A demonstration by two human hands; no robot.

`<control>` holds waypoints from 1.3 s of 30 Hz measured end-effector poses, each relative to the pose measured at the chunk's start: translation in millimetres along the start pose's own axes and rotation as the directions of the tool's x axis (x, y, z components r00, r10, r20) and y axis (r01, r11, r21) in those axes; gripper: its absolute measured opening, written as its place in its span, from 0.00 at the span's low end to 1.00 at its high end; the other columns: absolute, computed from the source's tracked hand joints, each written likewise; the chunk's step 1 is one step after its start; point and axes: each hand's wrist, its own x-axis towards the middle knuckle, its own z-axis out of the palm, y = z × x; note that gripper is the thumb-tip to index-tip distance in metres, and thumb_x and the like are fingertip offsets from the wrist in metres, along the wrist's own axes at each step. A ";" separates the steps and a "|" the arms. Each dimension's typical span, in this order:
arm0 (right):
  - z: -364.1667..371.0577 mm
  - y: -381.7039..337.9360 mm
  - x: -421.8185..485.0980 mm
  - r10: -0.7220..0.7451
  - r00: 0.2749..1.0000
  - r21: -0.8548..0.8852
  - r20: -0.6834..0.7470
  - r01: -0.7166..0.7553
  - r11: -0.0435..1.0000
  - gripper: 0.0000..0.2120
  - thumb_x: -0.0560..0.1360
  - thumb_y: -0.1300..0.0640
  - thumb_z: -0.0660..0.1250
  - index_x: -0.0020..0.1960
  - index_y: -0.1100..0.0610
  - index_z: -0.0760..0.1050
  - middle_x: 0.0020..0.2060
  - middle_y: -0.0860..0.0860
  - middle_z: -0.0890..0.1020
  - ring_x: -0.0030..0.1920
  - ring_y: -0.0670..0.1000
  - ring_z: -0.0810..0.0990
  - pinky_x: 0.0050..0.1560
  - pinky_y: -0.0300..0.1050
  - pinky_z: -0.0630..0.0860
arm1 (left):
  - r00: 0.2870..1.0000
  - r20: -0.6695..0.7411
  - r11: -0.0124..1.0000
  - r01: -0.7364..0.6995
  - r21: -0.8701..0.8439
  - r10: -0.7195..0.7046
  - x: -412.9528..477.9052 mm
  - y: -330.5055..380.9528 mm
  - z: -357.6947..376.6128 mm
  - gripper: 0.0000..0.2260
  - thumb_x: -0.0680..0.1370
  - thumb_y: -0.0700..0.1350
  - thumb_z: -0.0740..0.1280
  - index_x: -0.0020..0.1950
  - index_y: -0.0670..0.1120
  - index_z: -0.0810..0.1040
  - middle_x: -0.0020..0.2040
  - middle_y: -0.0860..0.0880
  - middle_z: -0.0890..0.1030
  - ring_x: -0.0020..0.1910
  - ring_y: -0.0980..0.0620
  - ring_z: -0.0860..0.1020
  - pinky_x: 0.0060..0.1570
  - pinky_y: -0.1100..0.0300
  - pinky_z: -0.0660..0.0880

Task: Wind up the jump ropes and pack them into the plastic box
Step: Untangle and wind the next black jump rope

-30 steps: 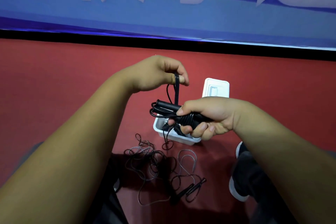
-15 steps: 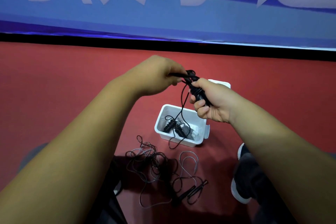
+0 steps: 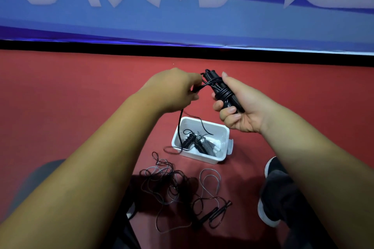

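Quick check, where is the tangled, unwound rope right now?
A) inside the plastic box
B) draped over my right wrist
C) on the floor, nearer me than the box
C: the tangled rope lies loose on the red floor, on the near side of the plastic box.

1. Two grips, a person's hands, are seen: the left grip (image 3: 172, 91) and the right grip (image 3: 238, 111).
2. One wound jump rope (image 3: 222, 92) is held by them.
3. One plastic box (image 3: 202, 157) is seen.
4. At least two wound ropes are counted inside it: a black coil (image 3: 189, 140) and a grey coil (image 3: 206, 146).
5. One loose tangle (image 3: 172, 186) is seen on the floor (image 3: 81, 87); the ropes in it cannot be counted.
6. One shoe (image 3: 269, 204) is plainly seen.
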 end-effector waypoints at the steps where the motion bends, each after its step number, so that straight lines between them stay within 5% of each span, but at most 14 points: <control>1: -0.1 -0.8 -0.8 -0.003 1.000 0.002 -0.007 0.003 1.000 0.26 0.76 0.27 0.68 0.48 0.51 0.75 0.36 0.48 0.72 0.26 0.42 0.61 0.24 0.33 0.53 | 1.000 0.005 0.999 -0.003 -0.041 0.003 -0.4 0.7 0.3 0.07 0.79 0.53 0.71 0.50 0.57 0.73 0.40 0.56 0.83 0.39 0.53 0.81 0.44 0.50 0.80; 7: 3.2 -1.9 -2.9 -0.066 0.994 0.011 -0.081 0.067 0.998 0.27 0.74 0.25 0.67 0.47 0.50 0.75 0.35 0.48 0.73 0.27 0.44 0.60 0.26 0.35 0.52 | 0.999 -0.039 0.988 0.002 -0.155 -0.008 0.3 1.7 4.1 0.08 0.78 0.54 0.74 0.51 0.56 0.77 0.36 0.56 0.80 0.38 0.55 0.80 0.44 0.50 0.80; 13: 5.2 -6.4 -4.0 -0.125 0.986 0.029 -0.106 0.129 0.991 0.21 0.77 0.33 0.67 0.49 0.51 0.73 0.34 0.48 0.72 0.27 0.45 0.59 0.27 0.35 0.51 | 0.994 -0.077 0.980 0.066 -0.188 -0.081 -2.0 10.0 5.4 0.05 0.84 0.51 0.64 0.53 0.52 0.77 0.36 0.51 0.83 0.25 0.58 0.81 0.37 0.51 0.82; 17: 4.1 -9.9 -3.8 -0.157 0.979 0.073 -0.132 0.168 0.983 0.18 0.77 0.36 0.65 0.46 0.52 0.74 0.34 0.49 0.72 0.26 0.45 0.59 0.26 0.35 0.52 | 0.993 0.012 0.750 0.094 -0.655 -0.113 -7.4 19.1 0.1 0.09 0.84 0.49 0.68 0.52 0.43 0.76 0.45 0.46 0.86 0.33 0.47 0.86 0.36 0.48 0.85; 19: 2.1 -12.1 -3.9 -0.170 0.976 0.079 -0.139 0.182 0.980 0.18 0.77 0.36 0.65 0.46 0.52 0.74 0.35 0.49 0.72 0.26 0.45 0.59 0.25 0.35 0.53 | 0.996 0.056 0.653 0.089 -0.752 -0.071 -7.1 17.4 -3.0 0.08 0.84 0.47 0.68 0.53 0.43 0.75 0.47 0.46 0.87 0.42 0.45 0.88 0.40 0.47 0.84; 27: 4.1 -18.3 -12.3 -0.223 0.968 0.084 -0.117 0.233 0.969 0.23 0.78 0.31 0.67 0.46 0.50 0.69 0.34 0.49 0.73 0.28 0.45 0.58 0.24 0.36 0.52 | 0.995 0.095 0.799 0.061 -0.598 -0.004 -6.7 2.7 -4.0 0.05 0.81 0.51 0.72 0.56 0.54 0.84 0.41 0.54 0.87 0.47 0.55 0.84 0.58 0.52 0.76; 36: 6.9 -21.2 -21.6 -0.192 0.981 0.015 0.007 0.192 0.981 0.19 0.79 0.37 0.65 0.46 0.52 0.70 0.34 0.50 0.71 0.25 0.45 0.57 0.24 0.35 0.51 | 0.985 0.158 0.778 0.148 -0.611 -0.063 -4.0 -9.8 2.0 0.11 0.80 0.43 0.74 0.59 0.56 0.87 0.42 0.50 0.88 0.44 0.58 0.86 0.47 0.69 0.78; 39: 9.2 -17.7 -24.3 -0.104 0.987 -0.051 0.125 0.111 0.993 0.21 0.79 0.35 0.65 0.48 0.55 0.72 0.35 0.50 0.70 0.24 0.44 0.58 0.22 0.35 0.51 | 0.985 0.139 0.820 0.159 -0.551 -0.097 -0.2 -10.8 7.7 0.08 0.77 0.45 0.77 0.54 0.56 0.88 0.39 0.53 0.87 0.42 0.56 0.85 0.48 0.64 0.77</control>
